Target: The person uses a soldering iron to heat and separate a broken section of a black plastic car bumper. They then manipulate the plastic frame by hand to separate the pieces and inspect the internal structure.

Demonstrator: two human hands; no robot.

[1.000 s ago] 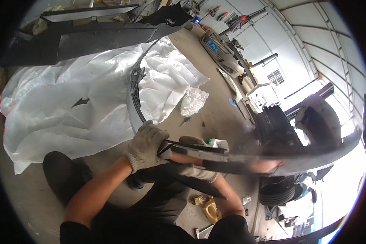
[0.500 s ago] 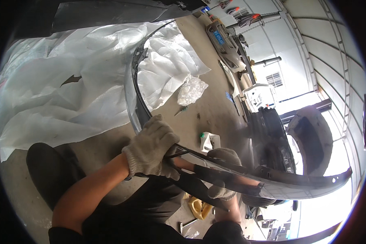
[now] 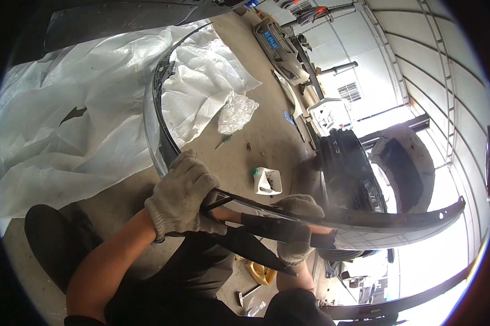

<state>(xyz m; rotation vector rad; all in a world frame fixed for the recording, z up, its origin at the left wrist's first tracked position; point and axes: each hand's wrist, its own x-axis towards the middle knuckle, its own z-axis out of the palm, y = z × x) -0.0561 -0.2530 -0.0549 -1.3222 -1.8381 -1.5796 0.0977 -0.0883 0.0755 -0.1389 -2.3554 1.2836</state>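
Note:
A long, curved, glossy car body panel [image 3: 386, 237] spans the view from the upper left to the right, with a dark narrow flange along its edge. My left hand [image 3: 182, 193], in a grey knitted glove, is closed round the panel near its middle bend. Further right, my right hand [image 3: 298, 206], gloved alike, grips the same panel with fingers over the upper edge. Its thumb side shows below, and the panel hides the middle of that hand. A pointed dark strip of the part hangs below, over my lap.
White plastic sheeting [image 3: 103, 103] covers the floor at left, below a dark panel [image 3: 109, 24]. Crumpled clear plastic [image 3: 238, 113], a cut-open white jug [image 3: 268, 181], a yellow container [image 3: 260, 273] and a hammer [image 3: 248, 294] lie around. A car bumper [image 3: 280, 50] and dark car parts [image 3: 348, 168] stand beyond.
The floor and background have shifted left and slightly up in view. The panel's right end sits a little higher. Both hands keep their hold on it.

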